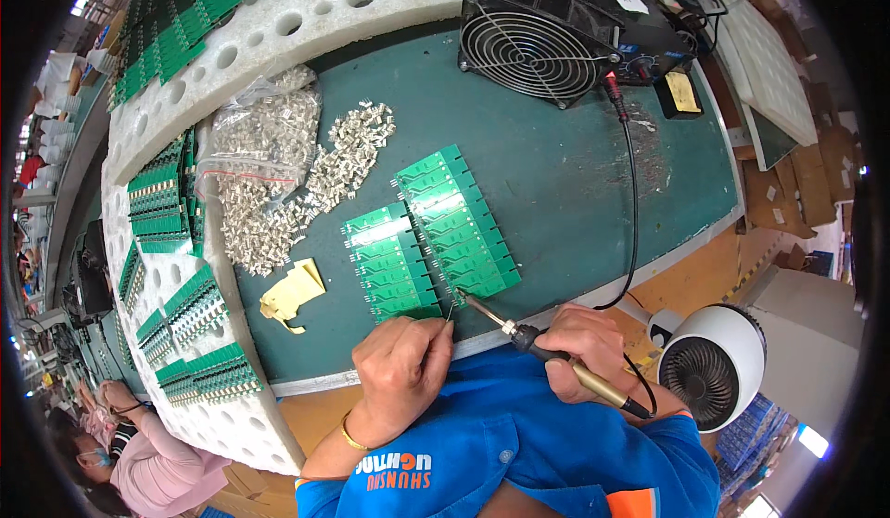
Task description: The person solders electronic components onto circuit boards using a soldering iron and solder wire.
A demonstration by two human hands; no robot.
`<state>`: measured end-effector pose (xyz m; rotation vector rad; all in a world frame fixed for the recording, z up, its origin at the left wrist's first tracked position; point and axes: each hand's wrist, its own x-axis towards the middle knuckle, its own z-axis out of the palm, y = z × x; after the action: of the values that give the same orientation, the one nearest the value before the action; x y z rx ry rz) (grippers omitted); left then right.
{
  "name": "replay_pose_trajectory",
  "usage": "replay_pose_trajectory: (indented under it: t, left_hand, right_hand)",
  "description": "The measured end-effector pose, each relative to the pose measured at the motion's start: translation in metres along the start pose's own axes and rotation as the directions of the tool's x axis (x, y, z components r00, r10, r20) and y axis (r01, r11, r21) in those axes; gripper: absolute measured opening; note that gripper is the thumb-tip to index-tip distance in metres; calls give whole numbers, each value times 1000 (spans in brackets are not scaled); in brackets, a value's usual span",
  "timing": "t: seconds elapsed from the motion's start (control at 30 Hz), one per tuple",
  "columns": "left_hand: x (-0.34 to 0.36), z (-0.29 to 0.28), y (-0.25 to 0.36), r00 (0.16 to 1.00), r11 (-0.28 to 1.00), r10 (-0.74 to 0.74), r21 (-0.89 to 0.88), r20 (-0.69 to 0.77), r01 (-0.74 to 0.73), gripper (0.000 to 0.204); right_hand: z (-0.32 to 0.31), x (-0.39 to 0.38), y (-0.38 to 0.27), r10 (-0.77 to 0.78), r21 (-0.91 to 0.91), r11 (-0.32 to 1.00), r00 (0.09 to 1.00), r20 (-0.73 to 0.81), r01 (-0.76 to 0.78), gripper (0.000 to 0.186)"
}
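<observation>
My left hand (pixel 400 370) is closed at the bench's front, pinching a thin solder wire (pixel 450 310) against the lower end of the right-hand green circuit board panel (pixel 454 221). My right hand (pixel 582 351) grips a soldering iron (pixel 514 331), its tip at that panel's lower left corner, near the wire. A second, smaller green panel (pixel 385 259) lies beside the first, partly behind my left hand. Heaped small silver connectors (pixel 260 231), a bag of more connectors (pixel 269 129) and crumpled yellow paper (pixel 293 294) lie to the left.
White foam racks (pixel 250 411) with boards border the left and back. A black fume fan (pixel 528 55) and soldering station (pixel 640 31) stand at the back right; the iron's cable runs down from there. A white fan (pixel 714 365) is at right. Another person (pixel 158 462) sits lower left.
</observation>
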<state>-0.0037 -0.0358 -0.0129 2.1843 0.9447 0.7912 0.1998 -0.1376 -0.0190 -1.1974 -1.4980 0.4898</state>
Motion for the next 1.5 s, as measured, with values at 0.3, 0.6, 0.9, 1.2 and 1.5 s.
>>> replay_pose_trajectory:
  t: [0.3, 0.6, 0.9, 1.2, 1.5]
  left_hand:
    - [1, -1, 0, 1000, 1000, -11, 8, 20, 11, 13]
    - [1, 0, -2, 1000, 1000, -2, 25, 10, 2, 13]
    - [-3, -7, 1, 1000, 999, -28, 37, 9, 27, 13]
    - [-3, -9, 3, 999, 999, -37, 29, 10, 36, 12]
    - [-3, -5, 7, 1000, 999, -21, 45, -7, 21, 13]
  right_hand:
    - [1, -1, -2, -14, -18, 1000, 1000, -1, 14, 23]
    - [2, -1, -3, -17, -17, 1000, 1000, 5, 18, 23]
    - [1, -4, -3, -24, -40, 999, 999, -34, 23, 21]
    - [-3, -1, -2, -19, -14, 1000, 1000, -24, 19, 21]
    - [-6, -1, 0, -11, 24, 1000, 1000, -23, 12, 14]
